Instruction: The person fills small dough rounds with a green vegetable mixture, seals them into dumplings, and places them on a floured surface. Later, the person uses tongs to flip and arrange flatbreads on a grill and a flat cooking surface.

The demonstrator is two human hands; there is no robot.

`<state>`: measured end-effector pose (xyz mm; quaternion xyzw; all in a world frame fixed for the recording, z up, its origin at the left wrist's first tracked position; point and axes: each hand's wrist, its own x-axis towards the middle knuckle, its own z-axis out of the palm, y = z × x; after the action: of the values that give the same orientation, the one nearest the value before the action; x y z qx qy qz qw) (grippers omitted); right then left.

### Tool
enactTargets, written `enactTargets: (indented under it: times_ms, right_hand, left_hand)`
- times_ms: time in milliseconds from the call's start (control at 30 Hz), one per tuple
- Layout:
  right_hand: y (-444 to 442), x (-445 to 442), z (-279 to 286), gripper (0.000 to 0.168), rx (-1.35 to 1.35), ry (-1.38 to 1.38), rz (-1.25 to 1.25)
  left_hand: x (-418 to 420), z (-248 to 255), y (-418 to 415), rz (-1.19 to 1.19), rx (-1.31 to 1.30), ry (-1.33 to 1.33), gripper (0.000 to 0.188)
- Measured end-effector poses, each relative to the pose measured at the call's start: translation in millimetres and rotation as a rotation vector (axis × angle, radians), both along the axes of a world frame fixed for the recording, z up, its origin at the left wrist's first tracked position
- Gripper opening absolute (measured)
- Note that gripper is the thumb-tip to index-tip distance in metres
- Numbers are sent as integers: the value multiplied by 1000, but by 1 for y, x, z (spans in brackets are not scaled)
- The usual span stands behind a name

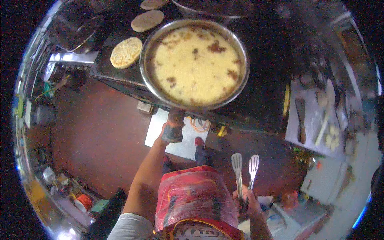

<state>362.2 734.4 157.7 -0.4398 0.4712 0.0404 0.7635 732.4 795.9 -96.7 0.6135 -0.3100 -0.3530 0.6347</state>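
Observation:
A round metal pan (143,69) holds a pale yellow, egg-like mixture (192,72) dotted with brown bits. It rests at the edge of a dark cooking surface (264,60). My left hand (172,129) is closed at the pan's near side, around what looks like its handle; something grey, perhaps a cloth, covers part of the hand. Low on the right, my right hand (244,195) grips metal tongs (240,175) whose two slotted ends stand apart with nothing between them. Left of the pan lie a browned flat round bread (126,53) and another flat round (147,21).
A third flat round (153,3) is partly cut off at the top. On the right, a light board or tray (294,129) carries several utensils, including a knife-like one (301,120). Below are a reddish floor (96,126) and a white panel (156,126). A plastic-covered red apron (195,198) covers my front.

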Motion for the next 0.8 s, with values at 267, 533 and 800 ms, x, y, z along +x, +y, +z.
enactTargets:
  times_ms: [267, 533, 800]
  right_hand:
    - [100, -1, -38, 45, -300, 227, -242]
    - [94, 33, -76, 38, -39, 271, 90]
    - [134, 31, -141, 30, 18, 127, -2]
  left_hand:
    - [-72, -9, 76, 61, 421, 451, 34]
    - [-158, 1, 265, -269, 702, 276, 34]
    - [-211, 9, 357, -235, 952, 306, 35]
